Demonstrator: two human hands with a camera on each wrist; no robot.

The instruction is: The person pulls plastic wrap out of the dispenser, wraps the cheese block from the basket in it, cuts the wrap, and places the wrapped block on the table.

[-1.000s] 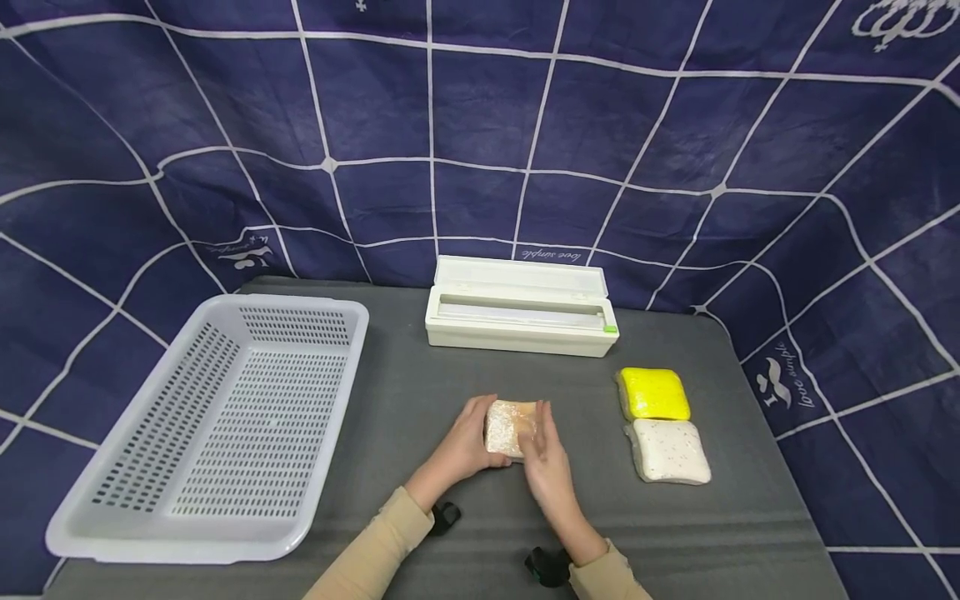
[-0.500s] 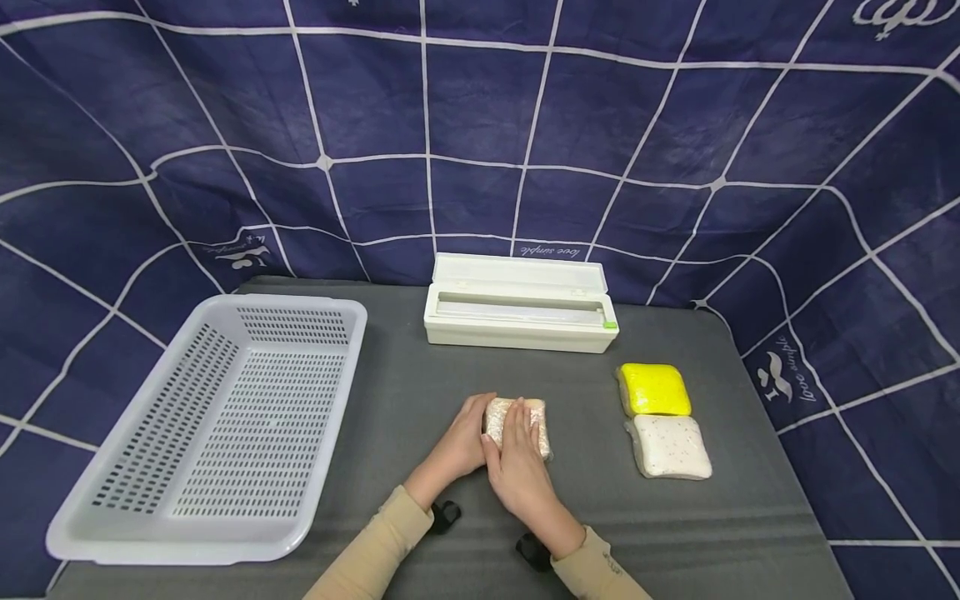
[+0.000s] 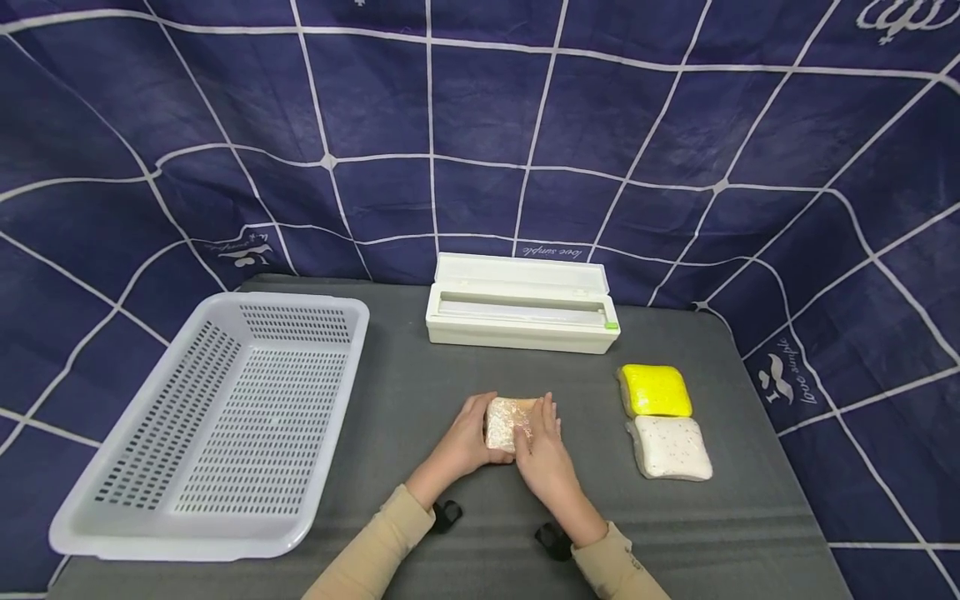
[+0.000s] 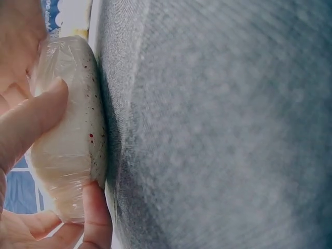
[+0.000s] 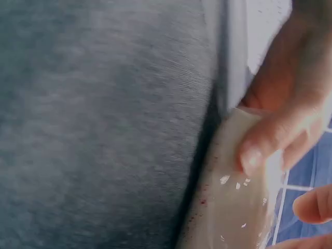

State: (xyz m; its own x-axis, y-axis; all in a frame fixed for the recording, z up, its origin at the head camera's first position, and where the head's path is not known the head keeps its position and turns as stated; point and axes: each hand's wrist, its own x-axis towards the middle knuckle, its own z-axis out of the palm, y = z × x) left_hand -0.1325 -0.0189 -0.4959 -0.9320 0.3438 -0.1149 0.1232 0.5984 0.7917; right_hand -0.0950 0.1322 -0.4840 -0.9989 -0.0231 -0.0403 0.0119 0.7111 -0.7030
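A pale, plastic-wrapped block with red specks [image 3: 504, 421] sits at the middle of the table. My left hand [image 3: 467, 437] grips its left side, the thumb lying on the wrapped face in the left wrist view and the fingers at its edge. At the block's right side, my right hand [image 3: 546, 462] has its fingers stretched along the edge and its thumb over the top. Clear, shiny film [image 4: 59, 145] covers the block with creases. Fingers of the right hand [image 5: 314, 207] show partly in the right wrist view, apart from the block's face.
A white cling-film dispenser [image 3: 521, 337] stands at the back with its lid up. On the left is a large perforated grey basket [image 3: 341, 417]. A wrapped yellow block [image 3: 655, 392] and a wrapped speckled white block [image 3: 672, 448] lie at the right, by the blue curtain [image 3: 847, 333].
My right hand swept left across the block's top half a second ago, then moved back to its right side, uncovering the top. The left hand keeps its grip in place.
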